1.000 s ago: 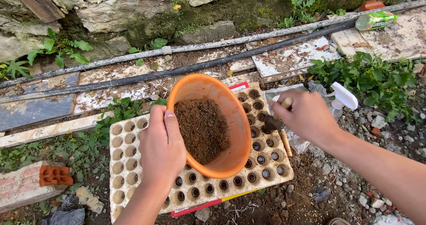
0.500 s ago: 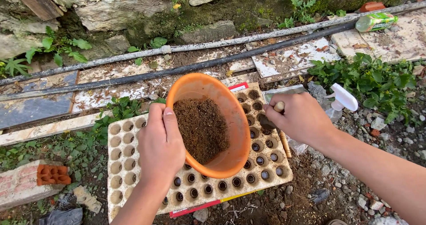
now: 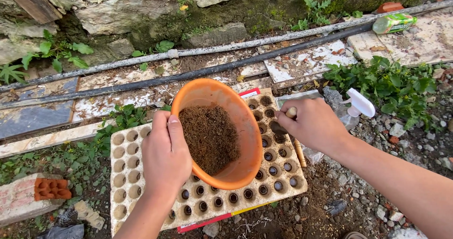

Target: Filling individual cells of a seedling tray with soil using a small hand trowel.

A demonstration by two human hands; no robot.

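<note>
Above the seed tray [image 3: 141,173], left hand [image 3: 165,156] grips the orange bowl [image 3: 212,95] (soil-filled) — right hand [image 3: 314,123] closed round a small scoop [image 3: 279,126].

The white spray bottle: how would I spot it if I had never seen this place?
Start at the pale seed tray with its rows of round cells, and go past its right edge, behind the right hand. There, on the gravel before the leafy weeds, lies the white spray bottle, the only thing with a white trigger head.

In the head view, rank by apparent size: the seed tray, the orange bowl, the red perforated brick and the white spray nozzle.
1. Seed tray, largest.
2. Orange bowl, held by the left hand nearer the camera, so it looks bigger.
3-4. Red perforated brick and white spray nozzle look alike; unranked.
</note>
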